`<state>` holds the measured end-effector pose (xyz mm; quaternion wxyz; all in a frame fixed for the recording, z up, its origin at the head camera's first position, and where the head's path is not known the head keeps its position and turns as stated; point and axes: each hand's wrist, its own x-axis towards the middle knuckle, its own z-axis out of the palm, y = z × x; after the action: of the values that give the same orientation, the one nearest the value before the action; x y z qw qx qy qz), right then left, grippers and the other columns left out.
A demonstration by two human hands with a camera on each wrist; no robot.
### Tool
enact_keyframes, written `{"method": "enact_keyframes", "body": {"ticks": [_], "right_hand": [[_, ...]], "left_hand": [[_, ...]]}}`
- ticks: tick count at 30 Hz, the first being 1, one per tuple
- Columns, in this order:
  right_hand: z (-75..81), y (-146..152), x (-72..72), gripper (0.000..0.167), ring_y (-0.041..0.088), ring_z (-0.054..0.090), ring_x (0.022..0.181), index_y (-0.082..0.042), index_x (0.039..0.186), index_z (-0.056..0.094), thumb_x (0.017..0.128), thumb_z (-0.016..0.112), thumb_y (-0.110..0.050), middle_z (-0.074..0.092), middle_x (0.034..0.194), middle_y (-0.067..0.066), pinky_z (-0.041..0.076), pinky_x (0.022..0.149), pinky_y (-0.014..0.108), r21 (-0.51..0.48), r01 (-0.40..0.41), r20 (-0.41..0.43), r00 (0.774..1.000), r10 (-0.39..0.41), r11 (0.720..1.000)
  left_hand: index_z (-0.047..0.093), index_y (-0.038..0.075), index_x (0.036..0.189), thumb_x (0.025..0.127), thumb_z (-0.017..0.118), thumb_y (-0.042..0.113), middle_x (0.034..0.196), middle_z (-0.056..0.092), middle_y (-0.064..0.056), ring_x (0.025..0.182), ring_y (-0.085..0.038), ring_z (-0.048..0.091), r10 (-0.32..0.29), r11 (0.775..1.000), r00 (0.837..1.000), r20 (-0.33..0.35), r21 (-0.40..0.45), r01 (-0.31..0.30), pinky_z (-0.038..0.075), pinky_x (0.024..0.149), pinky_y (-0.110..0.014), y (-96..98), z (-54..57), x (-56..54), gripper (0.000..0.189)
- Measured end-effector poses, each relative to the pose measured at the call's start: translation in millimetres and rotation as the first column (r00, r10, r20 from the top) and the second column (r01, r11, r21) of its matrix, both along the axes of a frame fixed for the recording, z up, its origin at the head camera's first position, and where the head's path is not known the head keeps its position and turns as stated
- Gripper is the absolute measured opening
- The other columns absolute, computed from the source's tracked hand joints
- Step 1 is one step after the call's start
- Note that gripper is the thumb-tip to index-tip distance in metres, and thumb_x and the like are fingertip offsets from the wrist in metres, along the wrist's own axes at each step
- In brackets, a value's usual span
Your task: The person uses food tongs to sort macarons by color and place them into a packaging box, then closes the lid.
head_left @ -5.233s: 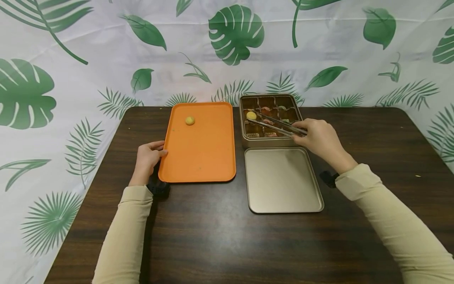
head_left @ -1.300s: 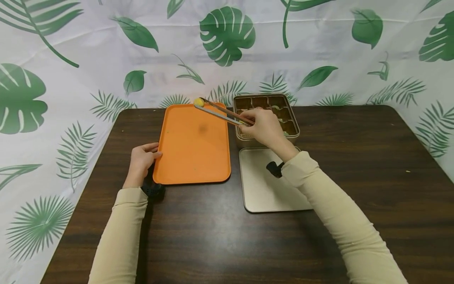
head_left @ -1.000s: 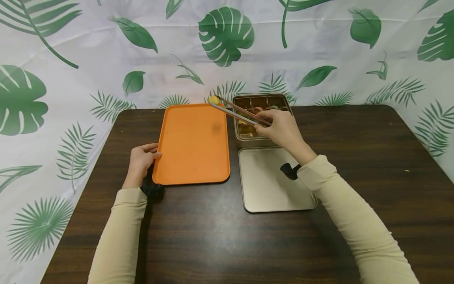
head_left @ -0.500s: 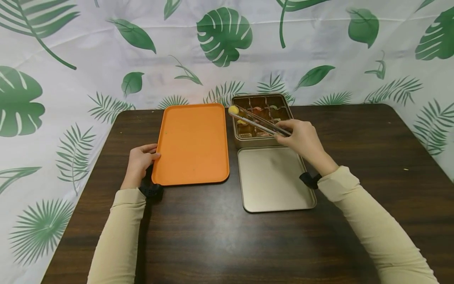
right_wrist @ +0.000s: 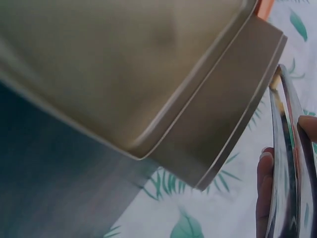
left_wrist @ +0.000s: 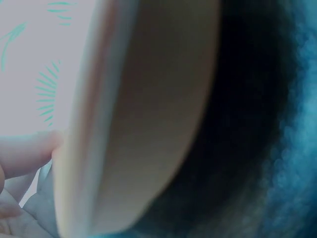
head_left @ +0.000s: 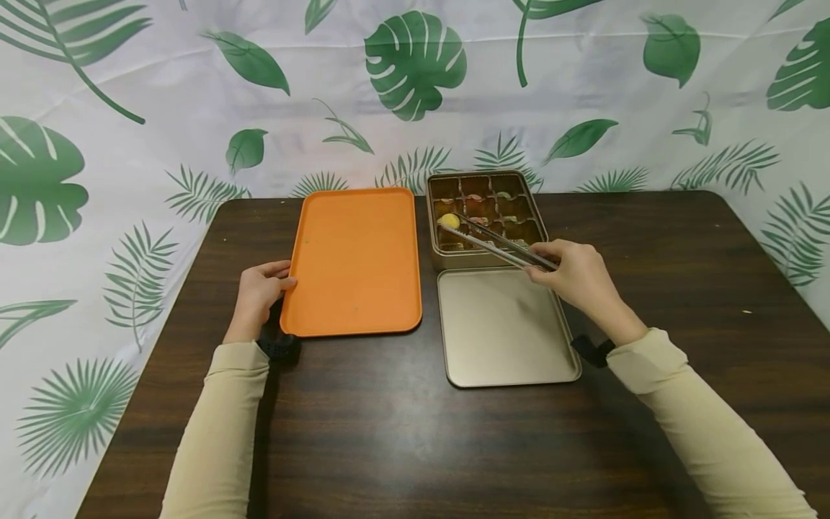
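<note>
In the head view my left hand (head_left: 258, 295) holds the left edge of an orange tray (head_left: 353, 267), thumb at its rim; the left wrist view shows the thumb (left_wrist: 29, 151) against the tray's edge, blurred. My right hand (head_left: 577, 277) grips a pair of metal tongs (head_left: 496, 245), whose tips hold a small round yellow ball (head_left: 449, 221) at the left column of a gold tin box (head_left: 467, 259). The box has a brown divided insert with coloured bits in its compartments. In the right wrist view the fingers (right_wrist: 265, 183) lie along the tongs.
A gold tin lid (head_left: 509, 328) lies flat in front of the box, its rim upward. The dark wooden table (head_left: 389, 432) extends to both sides and the front. Behind it hangs a white leaf-print cloth (head_left: 311, 86). A tiny scrap (head_left: 747, 311) lies at the right.
The yellow ball seen on the tray earlier is gone from it. My right hand has moved right and nearer with the tongs, carrying a ball from over the tray to the box. Left hand has stayed.
</note>
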<state>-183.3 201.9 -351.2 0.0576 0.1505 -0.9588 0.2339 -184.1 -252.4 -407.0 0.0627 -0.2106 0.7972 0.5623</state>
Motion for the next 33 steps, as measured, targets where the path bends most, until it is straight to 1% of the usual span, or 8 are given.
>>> {"method": "enact_keyframes", "body": {"ticks": [5, 9, 13, 15, 22, 27, 33], "right_hand": [[-1.5, 6, 5.0, 0.034, 0.016, 0.043, 0.051, 0.001, 0.116, 0.068, 0.086, 0.068, -0.016, 0.068, 0.107, 0.025, 0.031, 0.048, 0.027, 0.007, -0.008, 0.021, 1.000, 0.008, 1.000], [-0.1, 9, 7.7, 0.034, 0.015, 0.046, 0.054, 0.000, 0.116, 0.068, 0.087, 0.068, -0.018, 0.068, 0.106, 0.025, 0.033, 0.049, 0.027, 0.015, -0.018, 0.018, 1.000, 0.018, 1.000], [0.4, 13, 9.2, 0.033, 0.016, 0.053, 0.060, 0.000, 0.114, 0.068, 0.087, 0.069, -0.018, 0.069, 0.105, 0.024, 0.038, 0.052, 0.027, 0.023, -0.028, 0.011, 1.000, 0.028, 0.999], [0.8, 14, 9.5, 0.032, 0.017, 0.055, 0.062, 0.000, 0.114, 0.069, 0.086, 0.069, -0.018, 0.069, 0.103, 0.022, 0.039, 0.053, 0.027, 0.023, -0.033, 0.011, 0.999, 0.033, 0.999], [3.4, 18, 9.0, 0.029, 0.015, 0.051, 0.058, -0.001, 0.112, 0.069, 0.086, 0.069, -0.015, 0.070, 0.095, 0.018, 0.038, 0.049, 0.026, 0.026, -0.045, 0.024, 0.999, 0.044, 0.999], [4.4, 19, 8.7, 0.031, 0.016, 0.052, 0.057, -0.001, 0.114, 0.068, 0.086, 0.068, -0.015, 0.070, 0.097, 0.020, 0.039, 0.048, 0.026, 0.019, -0.044, 0.051, 0.998, 0.043, 0.999], [3.1, 20, 9.8, 0.034, 0.023, 0.061, 0.068, 0.000, 0.116, 0.067, 0.086, 0.069, -0.016, 0.068, 0.103, 0.022, 0.045, 0.053, 0.028, -0.003, -0.039, 0.026, 0.999, 0.039, 0.999]], "left_hand": [[0.042, 0.000, 0.143, 0.096, 0.050, 0.000, 0.146, 0.043, -0.022, 0.130, -0.033, 0.048, 0.006, 1.000, 1.000, -0.002, -0.012, -0.006, 0.044, 0.108, -0.040, 0.1, 0.5, -0.6, 0.048], [0.042, 0.000, 0.143, 0.096, 0.050, 0.000, 0.146, 0.043, -0.021, 0.131, -0.033, 0.047, 0.011, 1.000, 1.000, -0.001, -0.012, -0.011, 0.044, 0.109, -0.040, 0.5, 0.6, -0.8, 0.048], [0.042, 0.000, 0.143, 0.096, 0.050, 0.000, 0.147, 0.043, -0.021, 0.131, -0.033, 0.047, 0.012, 1.000, 1.000, -0.002, -0.009, -0.012, 0.043, 0.109, -0.040, 0.7, 0.3, -0.7, 0.048], [0.042, 0.000, 0.143, 0.096, 0.050, 0.000, 0.147, 0.043, -0.021, 0.131, -0.033, 0.047, 0.013, 1.000, 1.000, -0.002, -0.010, -0.013, 0.044, 0.109, -0.040, 0.6, 0.2, -0.7, 0.048], [0.042, 0.000, 0.143, 0.096, 0.050, 0.001, 0.146, 0.044, -0.021, 0.130, -0.033, 0.048, 0.020, 1.000, 1.000, 0.004, -0.016, -0.020, 0.043, 0.109, -0.040, 1.1, 0.8, -1.8, 0.048], [0.042, 0.001, 0.143, 0.096, 0.050, 0.000, 0.146, 0.044, -0.020, 0.130, -0.032, 0.049, 0.027, 1.000, 1.000, 0.010, -0.005, -0.027, 0.044, 0.108, -0.040, 1.9, 1.6, -2.1, 0.048], [0.042, 0.001, 0.143, 0.095, 0.050, -0.001, 0.146, 0.044, -0.021, 0.130, -0.032, 0.048, 0.029, 1.000, 1.000, 0.004, 0.001, -0.029, 0.044, 0.109, -0.040, 2.4, 1.4, -1.7, 0.048]]}}
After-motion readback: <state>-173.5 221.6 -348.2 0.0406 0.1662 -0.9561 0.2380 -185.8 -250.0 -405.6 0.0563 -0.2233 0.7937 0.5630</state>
